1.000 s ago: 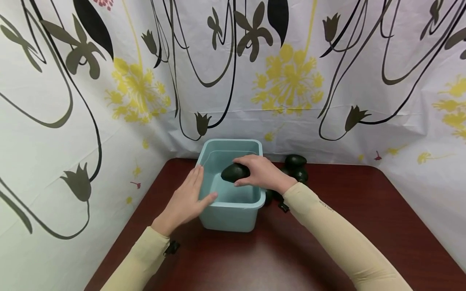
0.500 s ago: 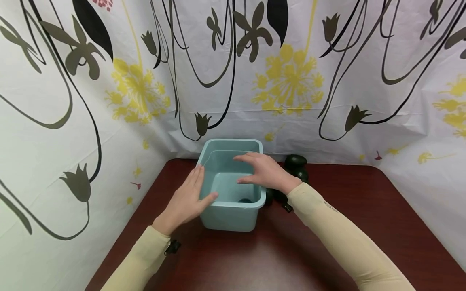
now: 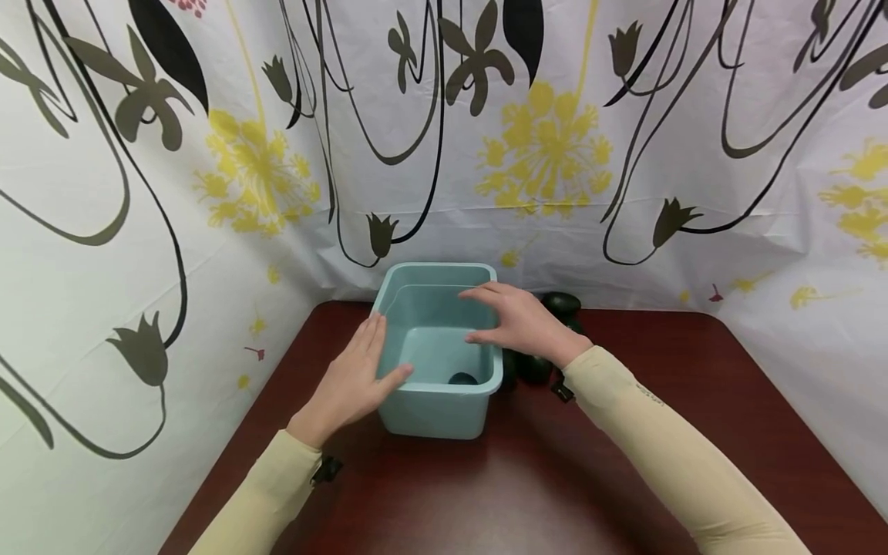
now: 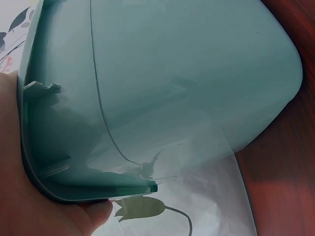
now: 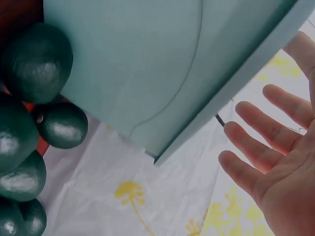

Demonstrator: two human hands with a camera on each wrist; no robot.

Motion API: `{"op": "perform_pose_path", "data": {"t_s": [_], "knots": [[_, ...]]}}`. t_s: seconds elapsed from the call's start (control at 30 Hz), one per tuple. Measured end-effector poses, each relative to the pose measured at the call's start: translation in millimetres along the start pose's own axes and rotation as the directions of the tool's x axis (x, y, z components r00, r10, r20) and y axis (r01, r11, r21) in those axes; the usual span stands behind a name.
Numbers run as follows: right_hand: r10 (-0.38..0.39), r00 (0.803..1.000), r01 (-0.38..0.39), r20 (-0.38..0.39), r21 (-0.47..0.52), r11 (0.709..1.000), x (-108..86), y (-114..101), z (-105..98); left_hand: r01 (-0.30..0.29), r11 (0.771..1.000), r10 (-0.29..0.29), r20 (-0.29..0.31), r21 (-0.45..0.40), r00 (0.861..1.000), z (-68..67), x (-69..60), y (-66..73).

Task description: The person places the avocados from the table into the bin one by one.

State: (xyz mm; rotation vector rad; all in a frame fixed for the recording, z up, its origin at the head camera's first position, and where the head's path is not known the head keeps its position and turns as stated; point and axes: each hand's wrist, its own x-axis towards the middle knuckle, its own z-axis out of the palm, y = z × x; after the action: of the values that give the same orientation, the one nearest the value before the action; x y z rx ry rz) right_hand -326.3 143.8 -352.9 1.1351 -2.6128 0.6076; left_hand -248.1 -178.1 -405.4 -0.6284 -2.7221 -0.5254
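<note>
A light blue plastic bin (image 3: 435,416) stands on the table. My left hand (image 3: 350,385) rests on its near left corner, fingers straight along the rim and thumb over the front edge. In the left wrist view that hand (image 4: 47,209) touches the bin's rim. One dark green avocado (image 3: 462,378) lies at the near end inside the bin, partly hidden by the front rim. Over the bin's right rim hovers my right hand (image 3: 527,324), fingers spread and holding nothing. Several more avocados (image 5: 37,64) sit beside the bin's right wall, partly covered by the right hand in the head view.
The reddish-brown table (image 3: 666,401) reaches out to the right and in front of the bin. Behind it and along the left side hangs a white cloth (image 3: 444,185) with a flower print, close to the bin's far end.
My right hand has let go of the avocado, which has dropped into the bin. Since then the hand has drawn back to the right, towards the bin's right rim. The left hand stays put.
</note>
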Motion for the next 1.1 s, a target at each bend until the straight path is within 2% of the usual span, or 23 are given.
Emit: {"op": "perform_pose_path", "data": {"t_s": [0.27, 0.5, 0.67, 0.93, 1.1], "knots": [[0.014, 1.000, -0.015, -0.022, -0.011, 1.000, -12.6, 7, -10, -0.007, 1.000, 0.007, -0.003, -0.001, 1.000, -1.0, -0.3, -0.7], [0.022, 0.997, -0.022, -0.075, -0.003, 1.000, -26.4, 20, -19, -0.006, 1.000, 0.005, -0.005, -0.006, 1.000, 0.5, -1.1, -2.0], [0.059, 0.993, -0.058, -0.103, 0.014, 0.998, -36.2, 27, -25, -0.005, 1.000, 0.005, -0.014, -0.005, 1.000, 1.0, -1.9, -1.5], [0.133, 0.984, -0.130, -0.120, 0.032, 0.991, -49.1, 43, -23, -0.002, 1.000, 0.002, -0.011, -0.006, 1.000, 1.7, -1.7, -1.2], [0.161, 0.983, -0.158, -0.091, 0.032, 0.987, -52.5, 55, -13, 0.002, 1.000, -0.002, -0.004, -0.004, 1.000, 1.3, -0.8, -2.0]]}}
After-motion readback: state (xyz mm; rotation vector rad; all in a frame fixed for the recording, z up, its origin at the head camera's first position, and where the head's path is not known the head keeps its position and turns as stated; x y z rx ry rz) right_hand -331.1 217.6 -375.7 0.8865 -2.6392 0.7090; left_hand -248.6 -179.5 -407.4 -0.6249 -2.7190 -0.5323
